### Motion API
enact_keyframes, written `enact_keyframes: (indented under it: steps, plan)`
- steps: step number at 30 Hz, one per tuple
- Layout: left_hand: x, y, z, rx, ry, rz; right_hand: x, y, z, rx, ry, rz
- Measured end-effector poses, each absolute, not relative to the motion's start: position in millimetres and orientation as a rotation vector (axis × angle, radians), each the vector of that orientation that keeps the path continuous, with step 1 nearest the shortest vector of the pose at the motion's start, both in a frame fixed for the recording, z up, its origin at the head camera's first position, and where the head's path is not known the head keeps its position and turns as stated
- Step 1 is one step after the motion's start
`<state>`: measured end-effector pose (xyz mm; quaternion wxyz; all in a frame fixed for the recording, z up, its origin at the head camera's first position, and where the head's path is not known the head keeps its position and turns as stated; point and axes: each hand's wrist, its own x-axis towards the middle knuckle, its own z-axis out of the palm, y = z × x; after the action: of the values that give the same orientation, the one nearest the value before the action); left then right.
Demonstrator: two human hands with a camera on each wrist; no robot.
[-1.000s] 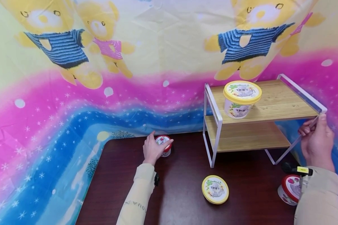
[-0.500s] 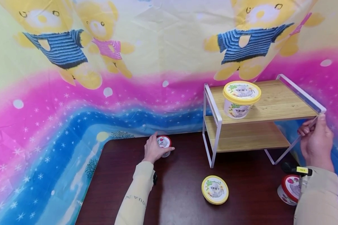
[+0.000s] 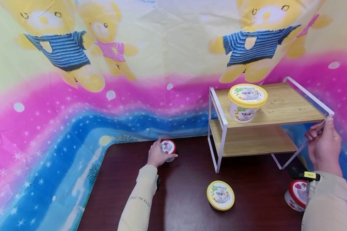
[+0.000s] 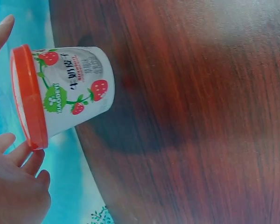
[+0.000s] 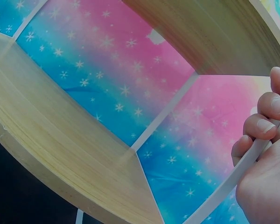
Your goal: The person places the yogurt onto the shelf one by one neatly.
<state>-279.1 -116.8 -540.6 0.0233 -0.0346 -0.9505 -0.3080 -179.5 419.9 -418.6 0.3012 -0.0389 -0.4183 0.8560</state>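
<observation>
My left hand [image 3: 157, 154] is at a small cup with a red lid [image 3: 169, 146] near the back edge of the table. In the left wrist view, the strawberry-printed cup [image 4: 72, 86] stands upright on the wood. Fingertips touch its lid rim on one side; the thumb is spread on the other, apart from the lid. My right hand [image 3: 325, 146] grips the white metal leg [image 5: 252, 156] of a two-tier shelf [image 3: 289, 102], fingers curled round it. A large yellow-lidded tub [image 3: 245, 104] stands on the shelf's top board, at its left front.
A second yellow-lidded tub [image 3: 220, 195] stands on the dark table [image 3: 191, 173] in front of the shelf. Partly behind my right sleeve is a larger red-lidded tub [image 3: 296, 195]. A bear-printed cloth [image 3: 167, 57] hangs behind the table.
My left thumb has come down from over the small cup's lid to its near side. The right hand keeps its grip on the shelf leg.
</observation>
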Motion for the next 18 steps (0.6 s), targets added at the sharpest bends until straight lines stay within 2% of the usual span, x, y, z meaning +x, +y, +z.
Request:
enact_keyframes:
  steps: [18]
  plan:
    - [-278, -118, -568, -0.006, -2.884, -1.122, -178, 423, -419, -0.008, -0.976, 2.377]
